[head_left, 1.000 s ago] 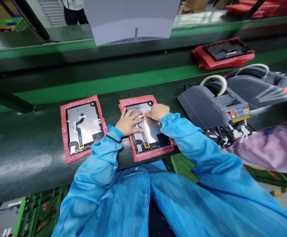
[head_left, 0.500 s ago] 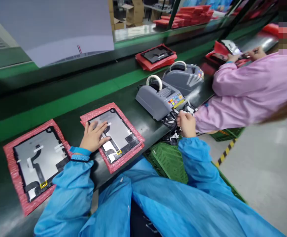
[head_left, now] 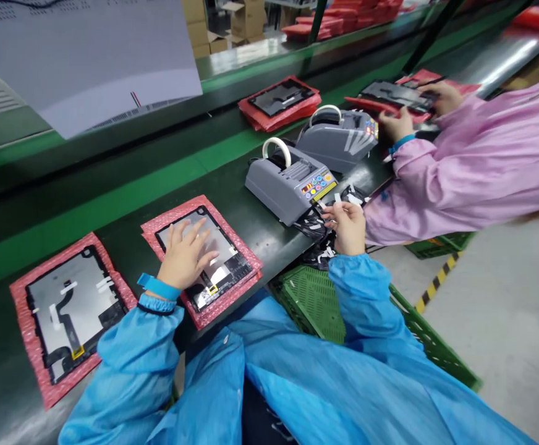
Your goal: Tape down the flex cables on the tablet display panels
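My left hand is over a tablet screen panel, fingers spread, covering part of its silver back. Whether the fingertips touch it I cannot tell. This panel lies on red bubble wrap bags. My right hand is pinched in front of the nearer grey tape dispenser, with a small strip of white tape at its fingertips. To the left, a second screen panel with a dark flex cable and white tape pieces rests on its own red bubble wrap.
Another tape dispenser stands behind the first. Farther back is a stack of red bags with a panel on top. At right, a co-worker in a pink sleeve handles a panel. Green crates sit below the bench edge.
My right hand's fingers have shifted, and white tape now shows at their tips. My left hand has moved slightly and its fingers spread more. The co-worker's hands have lowered with the panel.
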### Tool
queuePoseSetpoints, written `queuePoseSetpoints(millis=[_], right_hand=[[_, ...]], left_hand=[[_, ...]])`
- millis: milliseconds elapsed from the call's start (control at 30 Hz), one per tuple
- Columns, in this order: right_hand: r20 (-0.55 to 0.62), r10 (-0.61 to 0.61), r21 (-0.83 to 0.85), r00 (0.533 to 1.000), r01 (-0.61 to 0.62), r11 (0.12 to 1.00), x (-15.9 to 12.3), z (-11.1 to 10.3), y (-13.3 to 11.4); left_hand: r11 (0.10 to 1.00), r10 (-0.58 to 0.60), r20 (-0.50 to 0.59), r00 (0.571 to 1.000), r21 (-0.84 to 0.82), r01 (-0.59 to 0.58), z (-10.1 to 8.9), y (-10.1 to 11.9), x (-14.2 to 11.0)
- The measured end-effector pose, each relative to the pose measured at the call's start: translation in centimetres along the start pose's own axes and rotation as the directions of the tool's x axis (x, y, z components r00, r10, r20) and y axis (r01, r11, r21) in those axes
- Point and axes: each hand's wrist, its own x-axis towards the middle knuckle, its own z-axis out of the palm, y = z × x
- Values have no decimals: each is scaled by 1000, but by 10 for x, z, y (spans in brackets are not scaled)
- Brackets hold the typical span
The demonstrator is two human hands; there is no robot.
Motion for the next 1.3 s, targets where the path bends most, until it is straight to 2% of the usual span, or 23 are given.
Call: queuePoseSetpoints(millis=[133, 267, 400, 467, 533, 600, 700, 800, 867, 900, 1033, 1067, 1167, 1300], right_hand=[[25, 1, 33, 1000, -2, 999, 2, 7, -1], [25, -28, 35, 999, 27, 999, 5, 10, 0], [-36, -149, -55, 988, 147, 988, -4, 7, -8], [4, -243, -116, 970, 242, 963, -19, 6, -19], [136, -286, -118, 949, 302, 946, -37, 9, -32], [328, -268, -71, 906, 307, 949, -56, 18, -44], [605, -198, -35, 771, 275, 961, -76, 42, -55], [745, -147, -44, 650, 268, 962, -84, 68, -53], [779, -118, -50, 616, 249, 967, -83, 82, -48], [781, -101, -56, 617, 230, 972, -81, 88, -45], [735, -42, -68, 677, 136, 988, -73, 102, -34], [736, -28, -66, 677, 113, 991, -72, 105, -32], [775, 12, -62, 632, 57, 996, -72, 113, -28], [794, 29, -60, 608, 31, 998, -75, 125, -24]], left_hand=[[999, 32, 23, 999, -37, -32, 1, 14, 10], [997, 37, 21, 999, -68, -36, 5, 18, 14], [986, 51, -11, 999, -156, -53, 8, 21, 18], [971, 47, -39, 998, -233, -54, 7, 27, 21], [942, 34, -54, 998, -332, -50, 5, 36, 26], [900, 25, -56, 998, -434, -47, 2, 48, 32], [846, 9, -47, 999, -532, -33, -3, 63, 41], [828, -17, -14, 1000, -560, 6, -5, 64, 43], [824, -61, 11, 998, -564, 56, -4, 59, 40], [821, -98, 22, 995, -564, 93, -3, 55, 37], [773, -265, 70, 962, -580, 255, 4, 42, 30], [758, -291, 81, 953, -589, 282, 6, 40, 30], [725, -330, 93, 939, -613, 315, 10, 37, 29], [699, -354, 102, 930, -631, 336, 13, 35, 29]])
